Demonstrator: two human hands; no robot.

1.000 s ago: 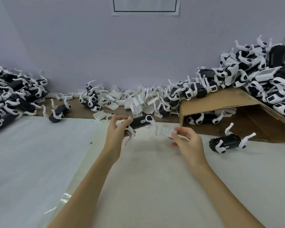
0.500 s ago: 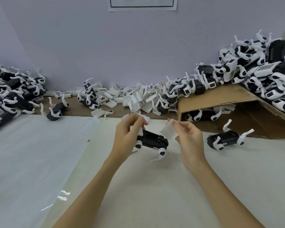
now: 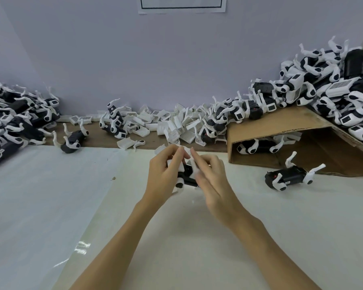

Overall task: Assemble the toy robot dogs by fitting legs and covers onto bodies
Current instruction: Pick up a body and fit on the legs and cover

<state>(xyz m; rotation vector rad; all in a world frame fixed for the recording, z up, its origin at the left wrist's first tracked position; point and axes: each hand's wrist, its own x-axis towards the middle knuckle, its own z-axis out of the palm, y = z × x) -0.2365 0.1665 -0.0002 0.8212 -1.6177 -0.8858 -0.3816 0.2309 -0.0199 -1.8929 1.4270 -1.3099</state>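
White table (image 3: 260, 237), two hands, one dog (image 3: 187, 176).

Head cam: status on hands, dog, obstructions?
Left hand grips the black dog body. Right hand presses the white cover onto it; seating hidden by fingers. Spare dog lies apart at right, nothing blocking.

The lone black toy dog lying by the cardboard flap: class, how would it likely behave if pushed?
The toy dog lies on its side with legs splayed, so it would probably slide, not roll. Its thin white legs look snag-prone and perhaps fragile.
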